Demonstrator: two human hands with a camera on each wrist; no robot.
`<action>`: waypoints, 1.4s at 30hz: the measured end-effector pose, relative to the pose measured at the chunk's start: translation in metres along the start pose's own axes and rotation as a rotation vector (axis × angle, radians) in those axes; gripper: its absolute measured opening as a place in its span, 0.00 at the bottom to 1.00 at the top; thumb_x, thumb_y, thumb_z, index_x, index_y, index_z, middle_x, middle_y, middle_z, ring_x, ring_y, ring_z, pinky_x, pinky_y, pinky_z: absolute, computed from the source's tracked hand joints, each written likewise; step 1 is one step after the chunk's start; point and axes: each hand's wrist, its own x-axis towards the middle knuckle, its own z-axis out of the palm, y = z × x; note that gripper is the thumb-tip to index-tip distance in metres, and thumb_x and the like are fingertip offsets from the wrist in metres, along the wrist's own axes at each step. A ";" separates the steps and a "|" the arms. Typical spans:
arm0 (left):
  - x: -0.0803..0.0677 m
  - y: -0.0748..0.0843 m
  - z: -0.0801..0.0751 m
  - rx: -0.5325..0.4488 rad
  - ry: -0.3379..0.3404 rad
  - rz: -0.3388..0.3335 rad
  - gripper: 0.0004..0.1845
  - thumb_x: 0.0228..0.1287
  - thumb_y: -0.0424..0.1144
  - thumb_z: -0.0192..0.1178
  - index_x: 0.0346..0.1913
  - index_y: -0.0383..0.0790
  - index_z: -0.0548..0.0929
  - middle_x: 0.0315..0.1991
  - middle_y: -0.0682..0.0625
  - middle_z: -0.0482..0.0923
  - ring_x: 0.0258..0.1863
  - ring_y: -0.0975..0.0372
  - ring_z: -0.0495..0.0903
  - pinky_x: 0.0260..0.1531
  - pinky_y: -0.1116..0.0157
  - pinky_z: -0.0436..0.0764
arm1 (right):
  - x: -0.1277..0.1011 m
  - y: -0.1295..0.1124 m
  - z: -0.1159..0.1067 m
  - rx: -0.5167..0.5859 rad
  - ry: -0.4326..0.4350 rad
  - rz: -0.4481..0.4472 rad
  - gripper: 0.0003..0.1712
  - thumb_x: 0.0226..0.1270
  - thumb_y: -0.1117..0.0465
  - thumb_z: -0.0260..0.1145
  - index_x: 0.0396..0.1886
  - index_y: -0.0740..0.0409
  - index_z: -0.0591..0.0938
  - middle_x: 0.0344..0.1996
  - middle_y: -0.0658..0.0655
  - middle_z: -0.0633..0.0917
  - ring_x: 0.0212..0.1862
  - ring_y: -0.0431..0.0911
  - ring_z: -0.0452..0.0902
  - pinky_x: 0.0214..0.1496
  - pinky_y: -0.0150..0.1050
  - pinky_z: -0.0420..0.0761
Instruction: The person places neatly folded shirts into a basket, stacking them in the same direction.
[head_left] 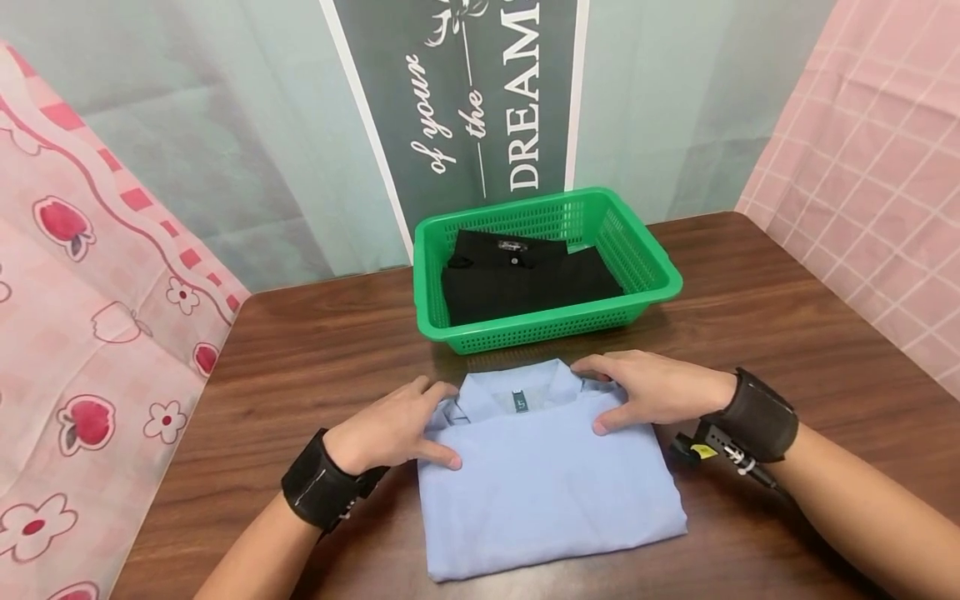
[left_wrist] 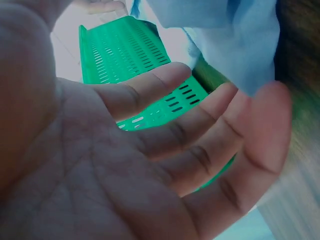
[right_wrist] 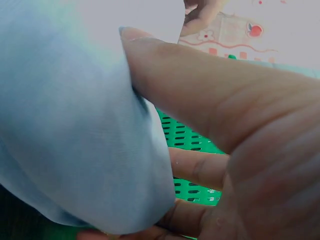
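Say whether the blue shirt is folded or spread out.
Folded: the blue shirt lies as a compact rectangle on the table, collar at its far edge.

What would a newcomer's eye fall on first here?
The bright green basket at the back of the table probably comes first, with black clothing inside. Next is the folded light-blue shirt in front of it, its collar between the left hand and right hand.

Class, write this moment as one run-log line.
left hand: at shirt, beside collar | right hand: thumb on shirt | shirt: folded, on table | basket: beyond shirt, holding black clothing
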 end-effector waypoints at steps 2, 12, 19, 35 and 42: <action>0.000 0.001 0.000 -0.008 -0.006 -0.012 0.49 0.52 0.63 0.79 0.72 0.41 0.73 0.58 0.44 0.77 0.55 0.54 0.79 0.59 0.50 0.81 | 0.000 0.000 0.000 -0.004 0.001 -0.007 0.49 0.63 0.35 0.76 0.75 0.56 0.74 0.66 0.55 0.82 0.65 0.51 0.79 0.66 0.58 0.80; 0.003 0.003 0.001 -0.093 -0.018 -0.033 0.53 0.49 0.56 0.84 0.73 0.39 0.67 0.66 0.40 0.79 0.62 0.53 0.81 0.64 0.50 0.81 | 0.002 -0.004 0.002 0.014 -0.034 -0.006 0.49 0.61 0.35 0.78 0.74 0.55 0.74 0.61 0.55 0.85 0.62 0.49 0.83 0.63 0.53 0.82; 0.003 0.003 0.000 -0.103 -0.023 -0.051 0.54 0.48 0.54 0.85 0.74 0.39 0.65 0.55 0.42 0.86 0.53 0.57 0.85 0.55 0.53 0.83 | 0.001 -0.004 0.002 0.004 -0.029 0.006 0.49 0.60 0.34 0.77 0.73 0.55 0.75 0.61 0.54 0.85 0.62 0.49 0.82 0.63 0.53 0.82; 0.004 0.006 -0.001 0.037 -0.004 0.001 0.25 0.46 0.56 0.85 0.32 0.47 0.79 0.22 0.60 0.66 0.25 0.65 0.68 0.26 0.66 0.70 | 0.003 -0.011 0.002 -0.032 0.009 0.028 0.46 0.58 0.37 0.80 0.67 0.63 0.80 0.59 0.56 0.86 0.59 0.49 0.83 0.63 0.54 0.82; 0.001 0.007 0.001 0.053 -0.023 0.035 0.27 0.50 0.53 0.83 0.23 0.50 0.70 0.20 0.61 0.59 0.22 0.67 0.62 0.23 0.68 0.63 | 0.002 -0.012 0.003 -0.020 0.012 0.039 0.42 0.57 0.38 0.81 0.62 0.62 0.82 0.51 0.53 0.88 0.51 0.44 0.82 0.56 0.47 0.83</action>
